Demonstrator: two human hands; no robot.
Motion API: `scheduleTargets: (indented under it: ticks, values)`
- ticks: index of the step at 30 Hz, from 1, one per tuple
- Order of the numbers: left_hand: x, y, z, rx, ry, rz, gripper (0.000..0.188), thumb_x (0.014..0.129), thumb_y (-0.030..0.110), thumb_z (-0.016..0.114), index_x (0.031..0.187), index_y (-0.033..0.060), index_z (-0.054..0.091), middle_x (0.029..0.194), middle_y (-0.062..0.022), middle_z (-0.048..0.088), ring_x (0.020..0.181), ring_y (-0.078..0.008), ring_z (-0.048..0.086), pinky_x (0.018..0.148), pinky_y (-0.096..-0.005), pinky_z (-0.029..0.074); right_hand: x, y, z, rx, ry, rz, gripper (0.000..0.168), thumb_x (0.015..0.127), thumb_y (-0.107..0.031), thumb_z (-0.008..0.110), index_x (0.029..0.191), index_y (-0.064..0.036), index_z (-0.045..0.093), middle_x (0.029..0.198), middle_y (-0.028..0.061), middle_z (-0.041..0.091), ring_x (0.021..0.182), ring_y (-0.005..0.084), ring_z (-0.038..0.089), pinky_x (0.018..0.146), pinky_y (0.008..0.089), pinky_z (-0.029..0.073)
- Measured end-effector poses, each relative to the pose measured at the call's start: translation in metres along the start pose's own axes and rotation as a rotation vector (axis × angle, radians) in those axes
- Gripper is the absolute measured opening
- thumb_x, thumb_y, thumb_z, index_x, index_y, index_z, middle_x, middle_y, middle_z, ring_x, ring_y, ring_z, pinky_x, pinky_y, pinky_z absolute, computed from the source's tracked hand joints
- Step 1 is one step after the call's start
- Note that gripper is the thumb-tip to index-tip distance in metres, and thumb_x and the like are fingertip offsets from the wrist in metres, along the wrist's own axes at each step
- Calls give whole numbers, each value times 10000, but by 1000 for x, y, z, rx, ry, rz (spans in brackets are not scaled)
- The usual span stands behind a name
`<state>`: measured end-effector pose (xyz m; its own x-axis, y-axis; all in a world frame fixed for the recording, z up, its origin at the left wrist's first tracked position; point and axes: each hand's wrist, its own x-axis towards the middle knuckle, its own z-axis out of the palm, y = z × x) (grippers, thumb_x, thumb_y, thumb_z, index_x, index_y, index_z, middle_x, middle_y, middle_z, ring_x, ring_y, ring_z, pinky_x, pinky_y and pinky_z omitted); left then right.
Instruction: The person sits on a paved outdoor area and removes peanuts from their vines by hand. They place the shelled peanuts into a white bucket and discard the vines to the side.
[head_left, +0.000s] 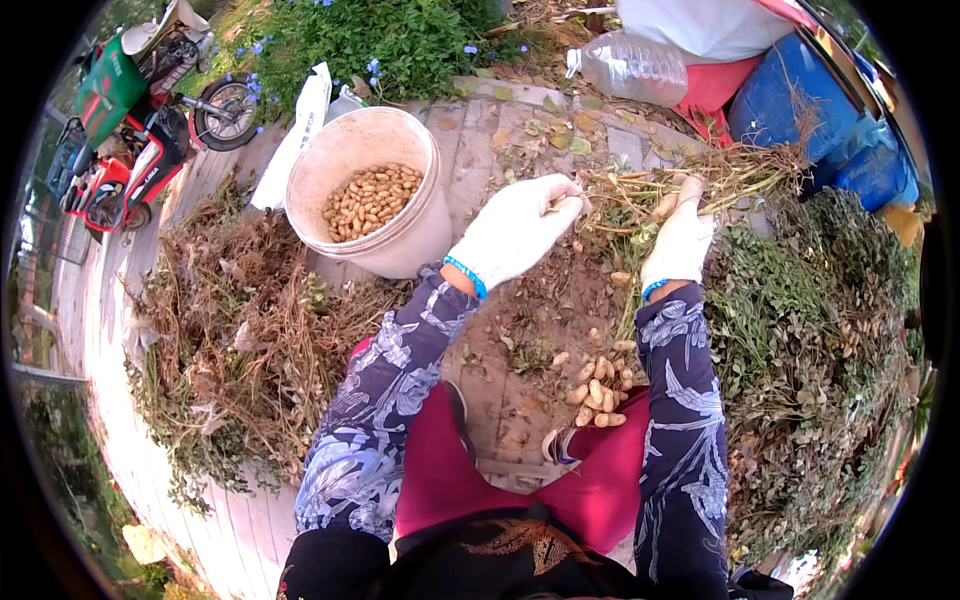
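Observation:
White knitted gloves with blue cuffs cover both hands. My right hand grips a bundle of peanut plants by the stems, its roots and dry strands spreading to the upper right. Just left of it, my left hand is closed, with what looks like a peanut pod between thumb and fingers near the bundle's end. Several picked or hanging peanuts lie bunched by the right knee; whether stems join them to a plant is unclear. A white plastic bucket, partly filled with peanuts, stands left of my left hand.
Dried peanut plants are heaped at left, leafier ones at right. A clear plastic bottle and a blue barrel are at upper right. A white sack stands behind the bucket, a red motorcycle at upper left.

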<state>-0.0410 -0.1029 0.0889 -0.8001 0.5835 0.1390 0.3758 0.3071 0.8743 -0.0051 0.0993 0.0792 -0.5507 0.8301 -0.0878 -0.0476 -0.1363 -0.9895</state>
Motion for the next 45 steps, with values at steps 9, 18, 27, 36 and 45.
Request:
scheduleTargets:
  ticks: [9, 18, 27, 36, 45]
  values:
    - [-26, 4, -48, -51, -32, -193, 213, 1026, 200, 565, 1045, 36, 700, 946, -26, 708, 911, -98, 613, 826, -248, 481, 26, 10, 2, 107, 121, 25, 421, 1034, -444, 525, 1076, -46, 658, 633, 8, 549, 657, 143, 497, 736, 328, 392]
    - [-44, -79, -153, -437, 761, -116, 173, 1037, 184, 594, 1068, 62, 713, 692, 102, 467, 571, -5, 366, 497, -208, 265, 17, 7, 0, 54, 25, 45, 401, 1037, -437, 558, 1105, -56, 664, 652, -6, 538, 636, 123, 470, 703, 312, 373]
    - [-50, -147, -179, -121, 738, -189, 262, 1009, 208, 615, 1162, 45, 752, 1123, -55, 737, 1065, -141, 628, 1016, -300, 445, 7, 11, 1, 64, -66, 49, 378, 994, -421, 625, 1133, -71, 657, 655, 1, 521, 663, 133, 476, 710, 308, 379]
    - [-43, -145, -168, -900, 610, -333, 230, 1041, 241, 582, 1208, 86, 620, 909, -54, 645, 762, -144, 611, 645, -298, 539, 2, 7, 0, 137, -102, 69, 427, 1003, -434, 657, 1208, -67, 584, 656, -7, 521, 636, 121, 483, 662, 325, 428]
    - [-19, -59, -66, -542, 39, -357, 206, 1034, 255, 558, 1043, 83, 672, 801, 65, 548, 695, -31, 467, 611, -187, 380, 8, 2, -3, 76, -62, 46, 377, 1058, -427, 565, 1047, -75, 698, 611, -28, 511, 609, 92, 443, 681, 283, 353]
